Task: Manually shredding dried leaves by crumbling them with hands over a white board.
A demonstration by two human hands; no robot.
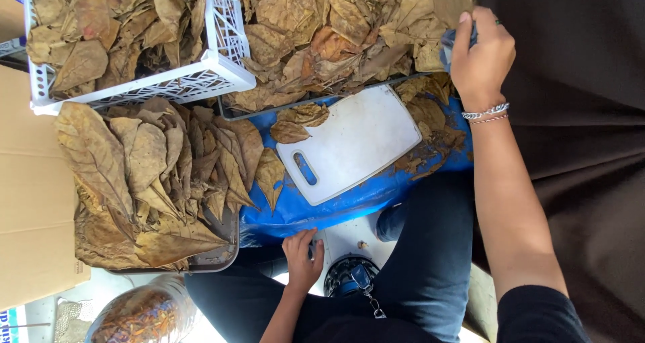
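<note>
Where the left hand rests: left hand (302, 259) lies at the near edge of the blue-covered counter (322, 212), fingers spread and flat, holding nothing.
Near left: a clear jar (144, 313) of orange-brown bits stands below the counter's near left corner.
Middle of the counter: a white cutting board (356, 138) lies slantwise, its face bare; two loose leaves (299, 122) touch its handle end.
Left edge: a dark tray (228, 249) just beside the counter carries a flat stack of dried leaves (154, 175).
Far right corner: right hand (480, 54) is closed around a blue-grey cloth (449, 47), at the edge of the leaf heap (322, 34).
Far edge: the heap of brown leaves runs along it; a white lattice basket (222, 67), also full of leaves, sits at the far left corner.
Step in hand, as a judgement: working through the leaves with the cloth, between loose heap and tidy stack.
What a next move calls for: a light pinch on a single leaf, since dry leaves crumble and cling together, and a free spot on the board.
</note>
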